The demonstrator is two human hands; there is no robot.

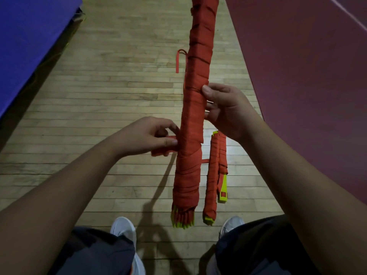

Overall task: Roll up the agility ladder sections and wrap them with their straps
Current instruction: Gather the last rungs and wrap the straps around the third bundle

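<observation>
Ladder bundle (pixel 198 46) extends above, below right hand (pixel 228 110) grip.

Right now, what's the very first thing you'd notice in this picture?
The long red ladder bundle in the middle of the view stands out: the right hand grips its side and the left hand pinches a strap end beside it. A smaller wrapped bundle with yellow-green ends lies on the wooden floor just right of it.

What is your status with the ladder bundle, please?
Right hand grips long bundle mid-length. Left hand pinches strap end. Second bundle on floor, nothing blocking.
</observation>
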